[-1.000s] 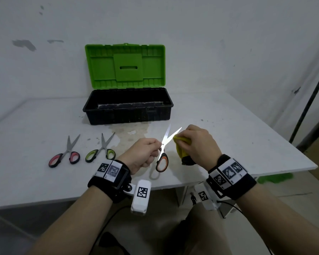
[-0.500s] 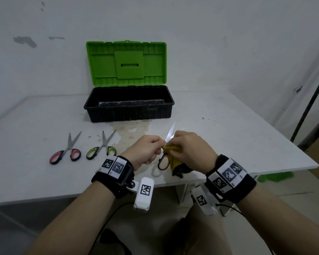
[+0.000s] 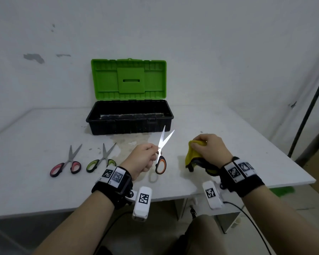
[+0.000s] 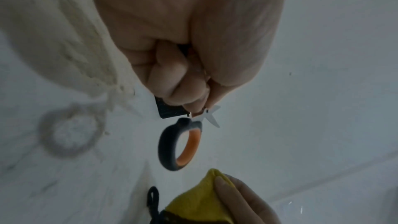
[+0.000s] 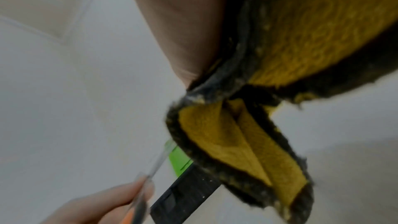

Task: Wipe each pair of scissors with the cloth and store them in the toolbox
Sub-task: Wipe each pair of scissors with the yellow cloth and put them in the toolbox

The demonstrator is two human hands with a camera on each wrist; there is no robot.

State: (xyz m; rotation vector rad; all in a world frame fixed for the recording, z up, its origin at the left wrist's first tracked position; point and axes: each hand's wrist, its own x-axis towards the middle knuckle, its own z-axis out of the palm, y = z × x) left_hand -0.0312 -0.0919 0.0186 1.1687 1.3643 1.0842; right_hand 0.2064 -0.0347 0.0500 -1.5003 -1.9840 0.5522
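- Left hand (image 3: 143,159) is pinching the orange-handled scissors (image 3: 161,153) near the pivot between curled fingers and thumb, holding them above the near part of the desk (image 3: 228,129) with the blades pointing up and far, parted in a narrow V.
- Right hand (image 3: 210,150) is gripping the bunched yellow cloth (image 3: 191,155) to the right of the scissors, clearly apart from the blades; no wiping contact is showing.
- Toolbox (image 3: 129,118) is standing open at the far side of the desk, its green lid (image 3: 128,79) upright, so the way in looks unobstructed.
- Red-handled scissors (image 3: 66,162) and green-handled scissors (image 3: 101,160) are lying on the desk to the left, blades parted, seemingly waiting their turn.
- Judging from the gap between cloth and blades, the step in hand is either one more pass or the carry to the toolbox; I cannot tell which.
- For wiping well, I would be folding the cloth over one blade at a time and drawing it from pivot toward tip, keeping fingers behind the edge.
- With the pinch sitting so close to the pivot, the loose handle loop (image 4: 180,144) is hanging free, so closing the blades before moving should be making the carry safer.
- Lowering the scissors flat into the box, tips leading away from the hand, seems the tidiest finish.
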